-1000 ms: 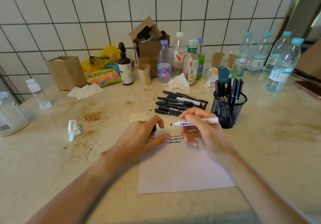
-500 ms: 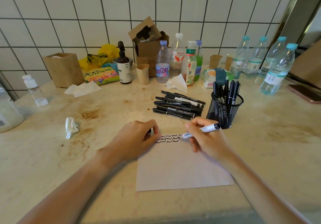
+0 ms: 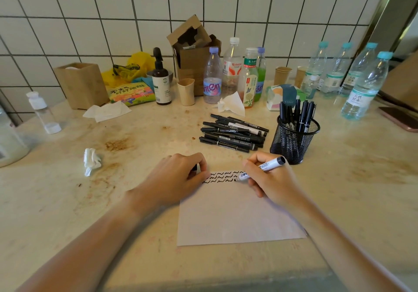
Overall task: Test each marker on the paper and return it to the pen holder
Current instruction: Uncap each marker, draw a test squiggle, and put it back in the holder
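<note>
Fingers [image 3: 250, 167] of the right hand [image 3: 269, 178] are pinched round a white-barrelled marker [image 3: 260, 169], low on the barrel near the nib, the way one holds a pen for writing; its tip is down on the paper [image 3: 237, 219] at the end of the lower of two rows of black squiggles [image 3: 222, 177], and its dark rear end tilts up and away toward the pen holder [image 3: 294, 140]. The left hand [image 3: 178, 178] rests on the far left corner of the sheet with its fingers curled; a small dark thing shows under them, probably this marker's cap kept ready for closing, though I cannot tell for certain. That hand also seems to pin the paper so it does not slide under the stroke. The sheet lies at the near edge of the counter [image 3: 67, 201], close to the person, with most of its surface still blank. The black mesh holder stands just beyond the right hand, a few dark markers upright in it, so a tested one can be dropped in with a short reach. A pile of capped black markers [image 3: 233, 133] lies flat on the counter just left of the holder, well apart from the paper; these look like the ones still waiting, so the job appears well short of halfway.
</note>
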